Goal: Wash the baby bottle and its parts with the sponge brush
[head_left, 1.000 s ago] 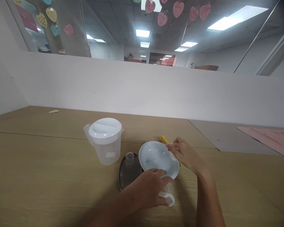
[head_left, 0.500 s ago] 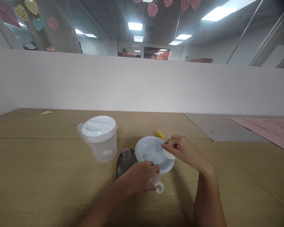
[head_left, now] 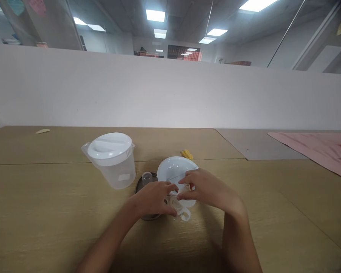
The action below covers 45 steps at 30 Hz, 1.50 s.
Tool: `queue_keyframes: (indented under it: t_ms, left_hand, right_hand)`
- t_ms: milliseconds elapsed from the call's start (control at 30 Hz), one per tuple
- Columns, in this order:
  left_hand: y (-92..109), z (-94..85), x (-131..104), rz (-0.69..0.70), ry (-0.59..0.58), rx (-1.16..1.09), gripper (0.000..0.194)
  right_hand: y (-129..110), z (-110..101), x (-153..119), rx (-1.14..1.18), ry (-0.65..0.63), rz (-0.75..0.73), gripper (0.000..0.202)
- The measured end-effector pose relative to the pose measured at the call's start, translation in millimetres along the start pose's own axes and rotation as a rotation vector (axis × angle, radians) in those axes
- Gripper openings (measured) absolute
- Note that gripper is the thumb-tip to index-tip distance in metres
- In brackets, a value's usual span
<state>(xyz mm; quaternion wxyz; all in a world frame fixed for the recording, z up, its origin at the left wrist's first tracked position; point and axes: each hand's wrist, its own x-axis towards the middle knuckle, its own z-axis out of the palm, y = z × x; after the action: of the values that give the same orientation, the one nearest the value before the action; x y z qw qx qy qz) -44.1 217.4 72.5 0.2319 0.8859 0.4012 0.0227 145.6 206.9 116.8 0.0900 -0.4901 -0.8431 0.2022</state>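
And nearest, one clear vessel [head_left: 176, 204] with one white ring handle [head_left: 186, 215] is flanked by two hands, overlapping the near side of one white bowl [head_left: 168, 167]. By the left hand [head_left: 156, 198] it is half encircled, fingers curved; by the right hand [head_left: 206, 190] it is bordered, fingers bent. Whether anything is gripped by either cannot be told! At left, one dark tray [head_left: 139, 187] is partly covered, one small clear cup [head_left: 147, 178] carried on it. One lidded pitcher [head_left: 113, 163] is seen farther left, one yellow bundle [head_left: 186, 154] beyond the bowl, one pink cloth [head_left: 312, 148] spread far right.
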Motion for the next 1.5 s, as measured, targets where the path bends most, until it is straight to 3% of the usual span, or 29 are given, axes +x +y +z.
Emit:
queue_keyframes:
  t_ms: [100, 267, 667, 967, 1133, 1267, 1500]
  left_hand:
    - [1, -0.8, 0, -0.015, 0.002, 0.011, 0.048]
    - [2, -3.1, -1, -0.008, 0.003, 0.019, 0.032]
    - [-1, -3.8, -5, -0.010, -0.003, 0.034, 0.029]
    - [-7, 5.6, -6, 0.045, -0.019, -0.033, 0.043]
    - [-11, 10.1, -1, 0.038, 0.033, -0.075, 0.055]
    - [-10, 9.9, 2, 0.084, 0.016, -0.124, 0.060]
    - [-5, 11.4, 5, 0.029, -0.062, -0.071, 0.038]
  right_hand:
    - [-3, 5, 2, -0.005, -0.047, -0.036, 0.017]
    - [-6, 11, 1, -0.010, -0.054, -0.106, 0.034]
    - [-11, 19, 0, 0.034, -0.069, -0.148, 0.038]
    - [-13, 23, -1, -0.040, -0.075, -0.164, 0.051]
    - [-15, 27, 2, -0.055, -0.089, -0.155, 0.055]
    - [-18, 26, 3, -0.085, -0.077, -0.133, 0.052]
    - [-27, 24, 9, -0.265, -0.093, -0.013, 0.030]
